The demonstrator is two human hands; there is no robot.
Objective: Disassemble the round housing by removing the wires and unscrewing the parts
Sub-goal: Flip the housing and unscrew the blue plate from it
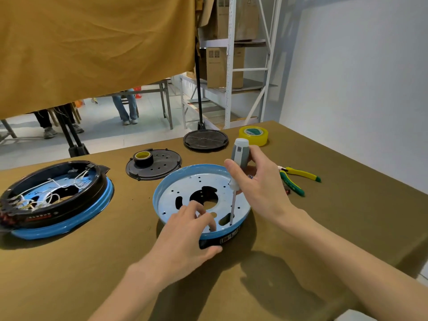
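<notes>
A round blue housing [185, 179] with a pale perforated metal floor lies in the middle of the table. My left hand [185, 237] grips its near rim, thumb outside on the wall and fingers curled inside on the floor. My right hand [257, 181] holds a grey and white screwdriver [238, 156] upright, with its tip set down on the housing floor near the front right edge. A second blue and black round housing [69, 214] with white wires inside lies at the left.
A black perforated disc [162, 167] carrying a roll of black tape [143, 158] lies behind the housing. Further back are a black grille disc [205, 139] and a yellow tape roll [253, 135]. Yellow and green pliers [298, 179] lie at the right. The table's right edge is close.
</notes>
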